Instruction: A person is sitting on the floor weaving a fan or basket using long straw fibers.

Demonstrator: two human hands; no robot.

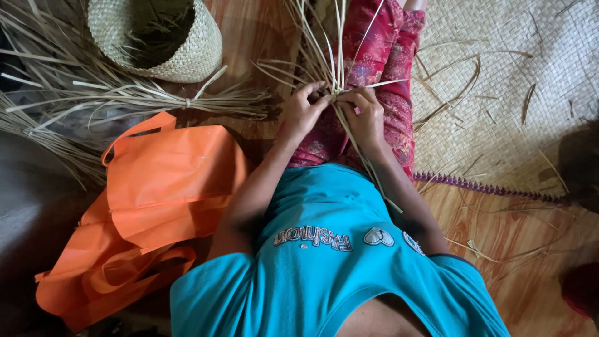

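Note:
Both of my hands meet over my lap, pinching a bunch of pale dried straw strips (337,43) that fan upward and away from me. My left hand (302,111) grips the strips from the left with its fingers curled around the crossing point. Touching it from the right, my right hand (365,117) has its fingers closed on the same strips. A few long strips (368,168) trail down across my right forearm. I wear a teal shirt and red patterned trousers (390,75).
A woven straw basket (187,56) lies on its side at the upper left, beside a tied bundle of loose straw (125,100). An orange fabric bag (156,206) lies at my left. A woven mat (511,93) covers the floor at right, with stray strips on it.

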